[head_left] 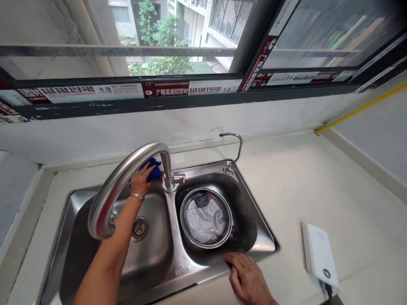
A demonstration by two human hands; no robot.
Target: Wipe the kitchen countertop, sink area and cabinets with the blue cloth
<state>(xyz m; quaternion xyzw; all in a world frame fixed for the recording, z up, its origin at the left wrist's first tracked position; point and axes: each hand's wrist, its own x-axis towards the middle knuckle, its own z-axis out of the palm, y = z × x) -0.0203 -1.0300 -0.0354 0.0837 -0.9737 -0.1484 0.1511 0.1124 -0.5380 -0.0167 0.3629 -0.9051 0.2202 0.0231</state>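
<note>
My left hand (140, 180) reaches across the left basin and presses a blue cloth (154, 173) against the sink's back rim, left of the faucet base. Its fingers are closed on the cloth, partly behind the curved steel faucet (127, 166). My right hand (246, 273) rests at the front edge of the right basin, fingers laid on the rim and thumb apart, holding nothing. In the right basin of the steel sink (178, 250) sits a round metal pot (231, 222). Silvery mesh scouring cloth (206, 220) and a darker pad lie inside it.
A thin curved spout (241, 146) rises at the sink's back right corner. A white power bank (320, 254) with a cable lies on the pale counter (299, 182). Behind is a dark-framed window (203, 98); a yellow pipe (362, 108) runs along the right wall.
</note>
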